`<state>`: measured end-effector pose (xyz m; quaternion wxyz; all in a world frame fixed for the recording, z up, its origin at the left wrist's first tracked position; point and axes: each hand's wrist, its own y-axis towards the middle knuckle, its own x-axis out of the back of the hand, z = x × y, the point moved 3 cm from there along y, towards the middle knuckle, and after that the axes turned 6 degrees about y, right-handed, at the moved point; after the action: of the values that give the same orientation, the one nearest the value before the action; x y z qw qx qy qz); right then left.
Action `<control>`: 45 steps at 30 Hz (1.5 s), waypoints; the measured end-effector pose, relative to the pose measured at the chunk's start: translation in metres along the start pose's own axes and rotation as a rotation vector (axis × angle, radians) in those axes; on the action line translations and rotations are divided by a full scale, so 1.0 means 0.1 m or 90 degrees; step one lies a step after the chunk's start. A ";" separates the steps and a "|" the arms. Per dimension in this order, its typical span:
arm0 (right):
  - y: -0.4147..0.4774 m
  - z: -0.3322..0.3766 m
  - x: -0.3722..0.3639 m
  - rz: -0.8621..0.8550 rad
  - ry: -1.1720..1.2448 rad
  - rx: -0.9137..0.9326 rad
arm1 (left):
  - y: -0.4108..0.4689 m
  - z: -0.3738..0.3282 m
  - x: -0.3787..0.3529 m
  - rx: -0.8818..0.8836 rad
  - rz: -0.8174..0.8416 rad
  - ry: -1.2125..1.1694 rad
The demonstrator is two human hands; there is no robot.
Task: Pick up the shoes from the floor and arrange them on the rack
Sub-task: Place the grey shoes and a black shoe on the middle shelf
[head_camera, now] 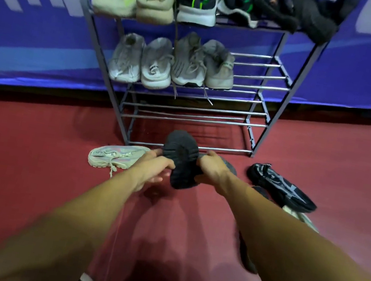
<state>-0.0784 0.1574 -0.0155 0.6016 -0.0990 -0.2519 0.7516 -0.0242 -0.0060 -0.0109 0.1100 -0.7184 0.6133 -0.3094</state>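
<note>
Our left hand (pixel 153 170) and right hand (pixel 211 169) both have their grip clamped on the dark grey shoe (pixel 181 161), sole up above the floor (pixel 28 163). A pale shoe (pixel 113 155) and a black shoe (pixel 279 186) flank it; beyond stands the rack (pixel 254 117).

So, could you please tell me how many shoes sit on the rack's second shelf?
4, side by side on its left part: white shoe at the end, second white shoe, grey shoe, then beige shoe rightmost. None seem hidden.
</note>
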 end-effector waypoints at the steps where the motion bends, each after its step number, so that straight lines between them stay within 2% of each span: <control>1: -0.04 0.07 0.09 0.010 0.009 0.024 | -0.05 -0.10 -0.02 -0.021 0.014 0.011; 5: -0.23 0.29 0.44 0.017 0.196 0.053 | -0.26 -0.45 -0.08 -0.061 0.037 -0.003; 11: -0.50 0.68 0.75 -0.050 0.360 0.102 | -0.55 -0.87 -0.26 -0.013 0.129 -0.100; 14: -0.62 0.82 0.91 -0.080 0.358 0.103 | -0.67 -1.04 -0.37 0.003 0.197 -0.086; 19: -0.84 0.94 1.17 -0.121 0.348 0.135 | -0.82 -1.32 -0.55 -0.031 0.183 -0.111; 24: -0.93 1.09 1.25 -0.170 0.406 0.148 | -0.92 -1.57 -0.67 -0.089 0.173 -0.146; 27: -0.98 1.13 1.28 -0.135 0.343 0.123 | -0.84 -1.63 -0.70 -0.118 0.157 -0.176; 32: -0.95 1.09 1.36 -0.016 0.203 0.091 | -0.64 -1.65 -0.75 -0.131 0.133 -0.172; 36: -0.74 1.13 1.40 -0.017 0.217 0.080 | -0.53 -1.78 -0.77 -0.140 0.131 -0.163; 41: -0.48 1.23 1.46 -0.094 0.291 0.117 | -0.36 -2.01 -0.80 -0.154 0.108 -0.203; 45: -0.23 1.29 1.50 -0.088 0.363 0.121 | -0.16 -2.14 -0.87 -0.159 0.091 -0.224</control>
<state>-0.1555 0.2703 0.1294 0.7042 -0.2316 -0.0077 0.6712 -0.1397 0.1276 0.1388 0.1474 -0.7239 0.6676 -0.0927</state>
